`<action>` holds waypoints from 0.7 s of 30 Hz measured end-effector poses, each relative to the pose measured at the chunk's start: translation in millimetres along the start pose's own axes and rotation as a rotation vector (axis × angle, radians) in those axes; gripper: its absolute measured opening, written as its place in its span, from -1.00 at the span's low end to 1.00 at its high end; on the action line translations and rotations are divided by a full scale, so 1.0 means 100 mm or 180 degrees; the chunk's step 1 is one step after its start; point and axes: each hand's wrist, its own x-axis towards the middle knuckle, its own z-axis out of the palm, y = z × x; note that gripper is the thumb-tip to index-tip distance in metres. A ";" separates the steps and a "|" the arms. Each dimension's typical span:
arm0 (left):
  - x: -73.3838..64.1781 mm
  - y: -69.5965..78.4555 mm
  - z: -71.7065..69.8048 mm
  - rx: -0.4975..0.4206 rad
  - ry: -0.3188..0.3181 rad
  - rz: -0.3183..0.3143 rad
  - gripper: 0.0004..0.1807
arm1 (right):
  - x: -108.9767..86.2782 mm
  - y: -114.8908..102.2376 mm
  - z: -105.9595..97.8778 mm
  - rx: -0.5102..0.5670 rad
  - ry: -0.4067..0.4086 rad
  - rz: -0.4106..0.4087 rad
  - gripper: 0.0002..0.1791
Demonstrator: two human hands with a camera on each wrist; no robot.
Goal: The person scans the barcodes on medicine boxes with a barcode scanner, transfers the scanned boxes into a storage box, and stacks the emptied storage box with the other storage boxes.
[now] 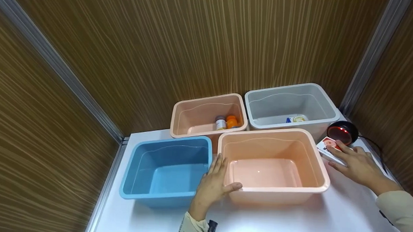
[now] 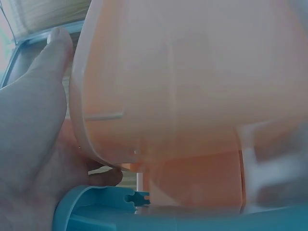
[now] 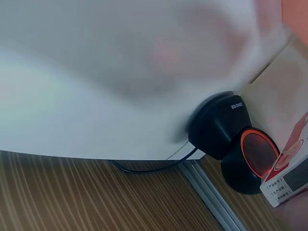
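Observation:
My left hand [image 1: 211, 185] rests on the left rim of the front peach bin [image 1: 276, 190], fingers straight and thumb spread over the near edge. In the left wrist view that hand [image 2: 33, 125] lies along the peach bin's wall [image 2: 192, 86], with the blue bin's rim [image 2: 86, 197] beside it. At the right, my right hand [image 1: 356, 166] holds a small white and red box [image 1: 329, 142] between thumb and fingers. The box [image 3: 278, 191] is close to the round glowing red face of a black desktop scanner [image 3: 219, 126]. Most of the right hand is out of the right wrist view.
A blue bin [image 1: 159, 196] stands left of the front peach bin. Behind are a smaller peach bin [image 1: 207, 99], holding an orange bottle [image 1: 231, 121] and a white-labelled bottle [image 1: 220, 123], and a grey bin [image 1: 295, 125] with small packages [image 1: 297, 119]. The scanner's cable [image 1: 380, 153] runs along the right wall.

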 end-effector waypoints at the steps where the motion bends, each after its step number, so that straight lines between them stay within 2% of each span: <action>1: 0.01 0.00 0.00 -0.0017 -0.0014 -0.0001 0.11 | 0.01 0.00 0.00 0.0008 -0.0015 0.0005 -0.18; 7: 0.05 0.01 -0.04 -0.0227 -0.0176 -0.0025 0.12 | 0.02 0.02 0.01 0.0049 -0.0085 0.0045 -0.15; 11: 0.06 0.00 -0.07 -0.0203 -0.0350 -0.0003 0.18 | 0.03 0.03 0.03 0.0078 -0.0096 0.0037 -0.15; 15: 0.05 0.00 -0.08 0.0039 -0.0437 0.0014 0.27 | 0.02 0.05 0.05 0.0080 -0.0057 -0.0030 -0.18; 21: 0.07 0.09 0.00 0.0569 -0.0226 -0.0102 0.34 | 0.01 0.08 0.07 0.0058 0.0087 -0.0125 -0.24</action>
